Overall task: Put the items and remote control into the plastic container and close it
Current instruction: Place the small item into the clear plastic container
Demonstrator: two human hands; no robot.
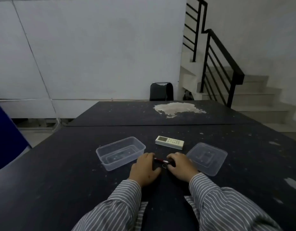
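Between our hands, left (144,169) and right (181,166), both curled loosely, touching it, lies a light, rigid keyring torch (161,161), best pinched mid-barrel.

White remote control (169,142); striped sleeve (125,197)

Bare indoor hall — staircase (253,97), worn table (243,147)

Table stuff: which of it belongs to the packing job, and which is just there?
Part of the job:
- clear plastic container, open and empty
- its lid, lying apart
- white remote control
- small red keyring gadget between both hands

Just there:
- black chair
- pale worn patch on the table
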